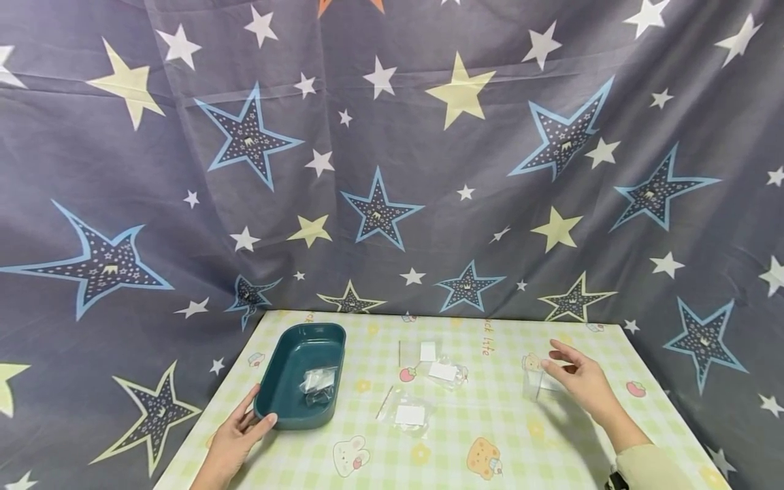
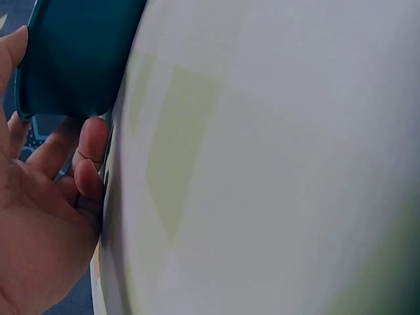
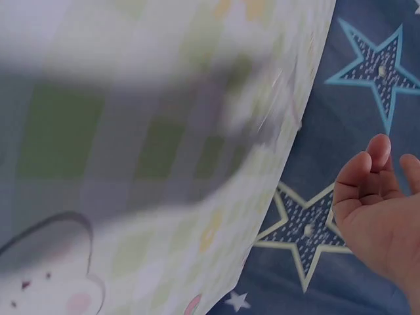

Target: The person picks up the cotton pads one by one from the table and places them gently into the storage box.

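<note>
One clear bag (image 1: 542,388) at right, probably light and slippery, best to pinch by edge, near loose-fingered right hand (image 1: 578,381), seemingly holding nothing, with left hand (image 1: 235,435) clamped on near end of teal tray (image 1: 306,420).

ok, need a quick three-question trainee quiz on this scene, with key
1. Which hand holds the teal tray?
2. True or false: the tray is empty.
3. How many white-labelled packets lie in the group just right of the tray in the head view? a) one b) three c) five

Key:
1. The left hand.
2. False; clear packaging lies inside.
3. b
</note>
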Demonstrator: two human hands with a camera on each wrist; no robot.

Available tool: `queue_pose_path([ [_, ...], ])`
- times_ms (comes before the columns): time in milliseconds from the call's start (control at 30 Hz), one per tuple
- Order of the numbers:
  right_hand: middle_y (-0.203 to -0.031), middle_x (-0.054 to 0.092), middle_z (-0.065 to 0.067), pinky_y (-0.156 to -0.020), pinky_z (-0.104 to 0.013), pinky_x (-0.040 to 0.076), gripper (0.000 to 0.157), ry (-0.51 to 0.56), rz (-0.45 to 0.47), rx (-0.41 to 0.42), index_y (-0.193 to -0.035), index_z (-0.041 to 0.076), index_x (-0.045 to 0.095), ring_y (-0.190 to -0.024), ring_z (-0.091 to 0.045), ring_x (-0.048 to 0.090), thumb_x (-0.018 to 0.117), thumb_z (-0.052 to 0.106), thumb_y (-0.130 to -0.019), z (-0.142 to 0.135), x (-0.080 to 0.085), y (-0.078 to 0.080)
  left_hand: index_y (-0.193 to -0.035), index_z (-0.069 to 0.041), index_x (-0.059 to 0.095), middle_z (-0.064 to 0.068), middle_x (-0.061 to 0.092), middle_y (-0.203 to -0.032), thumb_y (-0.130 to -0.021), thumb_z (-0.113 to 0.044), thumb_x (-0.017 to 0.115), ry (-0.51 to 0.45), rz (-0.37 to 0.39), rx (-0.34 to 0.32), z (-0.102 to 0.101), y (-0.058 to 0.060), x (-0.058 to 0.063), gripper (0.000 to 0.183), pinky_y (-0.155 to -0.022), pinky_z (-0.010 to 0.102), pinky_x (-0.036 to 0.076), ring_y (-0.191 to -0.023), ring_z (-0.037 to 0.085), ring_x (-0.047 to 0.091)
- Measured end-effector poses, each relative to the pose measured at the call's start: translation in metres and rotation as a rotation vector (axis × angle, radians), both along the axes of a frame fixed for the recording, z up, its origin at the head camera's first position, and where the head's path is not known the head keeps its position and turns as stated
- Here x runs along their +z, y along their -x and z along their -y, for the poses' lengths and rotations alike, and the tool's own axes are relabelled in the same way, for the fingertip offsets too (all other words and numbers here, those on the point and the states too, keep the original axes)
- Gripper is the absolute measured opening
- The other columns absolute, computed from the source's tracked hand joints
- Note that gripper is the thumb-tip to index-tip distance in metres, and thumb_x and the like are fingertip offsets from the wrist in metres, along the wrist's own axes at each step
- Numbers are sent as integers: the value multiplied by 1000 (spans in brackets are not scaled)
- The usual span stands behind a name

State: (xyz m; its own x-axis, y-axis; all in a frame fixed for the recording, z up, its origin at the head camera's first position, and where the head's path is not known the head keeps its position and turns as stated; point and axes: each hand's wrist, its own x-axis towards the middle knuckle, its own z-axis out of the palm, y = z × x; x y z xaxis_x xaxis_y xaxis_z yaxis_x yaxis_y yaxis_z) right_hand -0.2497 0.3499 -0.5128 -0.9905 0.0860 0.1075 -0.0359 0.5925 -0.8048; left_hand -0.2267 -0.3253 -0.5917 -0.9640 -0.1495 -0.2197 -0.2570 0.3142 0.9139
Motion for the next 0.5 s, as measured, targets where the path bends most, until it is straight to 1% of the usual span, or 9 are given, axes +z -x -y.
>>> queue_pose_path([
  [100, -151, 61, -28, -79, -17, 56, 72, -30, 10, -16, -164, 6, 43, -105, -7, 62, 68, 41, -107, -13, -4, -1, -173, -32, 20, 32, 35, -168, -95, -51, 81, 0, -10, 2, 0, 0, 0, 101, -115, 42, 56, -157, 44, 37],
  [233, -152, 59, -29, -79, -15, 55, 74, -56, 14, -29, -165, 5, 41, -116, -29, 67, 66, 44, -107, -26, -8, 0, -173, -32, 23, 32, 35, -168, -94, -51, 81, 18, -16, 7, -1, -1, 1, 99, -115, 42, 55, -157, 44, 38],
  [300, -152, 58, -31, -80, -14, 55, 75, -57, 14, -32, -165, 4, 40, -121, -41, 67, 66, 45, -107, -30, -9, 0, -173, -33, 23, 32, 34, -169, -94, -52, 81, 32, -15, 9, -1, -2, 1, 99, -116, 43, 55, -157, 44, 38],
  [333, -152, 58, -31, -80, -14, 54, 76, -57, 16, -33, -165, 4, 40, -124, -45, 66, 66, 46, -107, -31, -9, 0, -172, -33, 23, 32, 34, -169, -94, -52, 81, 32, -15, 10, -1, -2, 1, 99, -116, 44, 54, -157, 44, 38],
  [400, -152, 57, -33, -80, -13, 54, 77, -52, 22, -31, -165, 3, 39, -126, -49, 64, 66, 46, -107, -33, -10, 0, -173, -33, 23, 32, 34, -169, -94, -53, 80, 36, -11, 12, -1, -2, 2, 100, -117, 46, 53, -157, 44, 37],
  [500, -152, 57, -34, -80, -13, 53, 77, -58, 28, -36, -165, 2, 40, -126, -50, 64, 66, 46, -107, -35, -13, 2, -173, -34, 22, 31, 35, -168, -93, -55, 80, 40, -5, 18, -1, -2, 2, 101, -118, 47, 52, -157, 44, 38],
])
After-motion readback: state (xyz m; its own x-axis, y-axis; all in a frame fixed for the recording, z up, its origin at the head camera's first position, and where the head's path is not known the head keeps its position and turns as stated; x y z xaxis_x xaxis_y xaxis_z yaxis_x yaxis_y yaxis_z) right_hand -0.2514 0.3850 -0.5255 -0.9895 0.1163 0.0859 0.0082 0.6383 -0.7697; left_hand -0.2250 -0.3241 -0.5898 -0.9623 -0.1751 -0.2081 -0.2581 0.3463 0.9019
